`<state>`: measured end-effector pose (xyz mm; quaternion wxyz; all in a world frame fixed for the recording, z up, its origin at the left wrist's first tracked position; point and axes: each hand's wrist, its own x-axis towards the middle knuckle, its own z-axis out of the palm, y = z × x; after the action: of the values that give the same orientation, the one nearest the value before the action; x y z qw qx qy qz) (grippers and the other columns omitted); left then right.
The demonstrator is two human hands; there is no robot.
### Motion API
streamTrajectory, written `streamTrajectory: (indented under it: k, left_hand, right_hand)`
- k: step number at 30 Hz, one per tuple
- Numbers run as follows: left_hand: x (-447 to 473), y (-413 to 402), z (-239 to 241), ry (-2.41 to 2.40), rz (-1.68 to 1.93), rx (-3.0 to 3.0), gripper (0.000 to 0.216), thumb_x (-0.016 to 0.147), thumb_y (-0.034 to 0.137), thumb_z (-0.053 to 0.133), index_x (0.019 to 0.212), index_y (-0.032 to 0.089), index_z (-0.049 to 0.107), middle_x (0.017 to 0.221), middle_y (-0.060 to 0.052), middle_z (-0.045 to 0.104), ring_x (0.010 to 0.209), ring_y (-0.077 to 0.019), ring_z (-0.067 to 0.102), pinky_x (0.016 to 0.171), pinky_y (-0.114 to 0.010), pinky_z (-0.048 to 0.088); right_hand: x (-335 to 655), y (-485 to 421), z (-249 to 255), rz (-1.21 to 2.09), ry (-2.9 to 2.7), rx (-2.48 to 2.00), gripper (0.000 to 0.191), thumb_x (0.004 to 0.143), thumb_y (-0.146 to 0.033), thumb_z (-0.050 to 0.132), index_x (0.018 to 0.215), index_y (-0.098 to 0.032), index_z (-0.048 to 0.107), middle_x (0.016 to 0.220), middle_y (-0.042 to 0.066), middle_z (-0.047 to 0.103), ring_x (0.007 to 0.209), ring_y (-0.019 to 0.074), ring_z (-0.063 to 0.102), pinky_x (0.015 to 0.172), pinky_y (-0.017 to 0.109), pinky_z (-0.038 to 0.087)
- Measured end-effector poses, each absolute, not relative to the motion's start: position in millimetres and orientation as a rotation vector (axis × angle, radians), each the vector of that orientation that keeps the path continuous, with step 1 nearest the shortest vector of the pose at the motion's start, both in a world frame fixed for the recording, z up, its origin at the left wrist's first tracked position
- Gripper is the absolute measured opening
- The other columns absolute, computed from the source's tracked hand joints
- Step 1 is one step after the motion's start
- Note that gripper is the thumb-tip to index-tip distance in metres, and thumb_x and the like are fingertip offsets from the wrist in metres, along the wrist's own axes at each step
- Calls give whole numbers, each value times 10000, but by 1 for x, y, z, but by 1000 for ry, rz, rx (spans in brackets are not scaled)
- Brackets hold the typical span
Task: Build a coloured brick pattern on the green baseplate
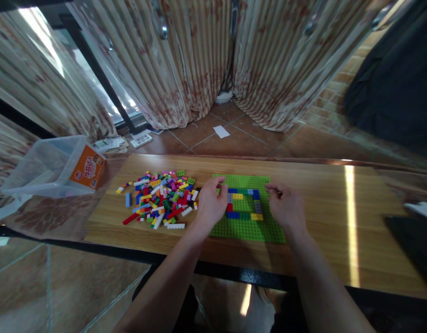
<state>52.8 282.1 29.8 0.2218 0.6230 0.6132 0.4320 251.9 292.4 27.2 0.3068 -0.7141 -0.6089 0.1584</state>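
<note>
A green studded baseplate point(248, 232) lies on the table between my hands. On it, toy bricks form a rectangular outline, with blue bricks point(233, 215), grey, green and red ones, and a yellow brick point(257, 217) at the near right corner. Another yellow brick point(237, 196) sits inside, by the far row. My left hand point(211, 201) is over the plate's left edge, thumb and forefinger apart, beside the outline. At the right edge, my right hand point(287, 206) has its fingers curled together; whatever they hold is too small or hidden to make out.
A heap of mixed loose bricks point(165, 196) spreads over the wooden table point(324, 222) on the left. Beyond its left end stands a clear plastic bin point(47, 162) with an orange label. A dark flat object point(411, 245) lies at the right end. Curtains point(199, 60) hang behind.
</note>
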Motion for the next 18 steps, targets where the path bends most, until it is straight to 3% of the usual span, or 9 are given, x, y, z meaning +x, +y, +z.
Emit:
streamTrajectory:
  k: [6,18]
  left_hand:
    - [62,273,27,1567,1108,2047,141,855,132,585,884,191,711,1022,-59,704,1007,-206,633,952,-378,499]
    - [66,269,23,1555,896,2278,201,885,139,550,832,209,731,1063,-54,709,981,-210,596,921,-395,483]
  right_hand:
    - [249,293,26,403,-1654,-1869,338,837,-236,438,943,-167,751,928,104,763,826,231,688,804,368,504]
    - [244,290,22,368,-1752,-1823,318,850,-220,446,936,-188,751,956,95,765,839,225,692,798,365,512]
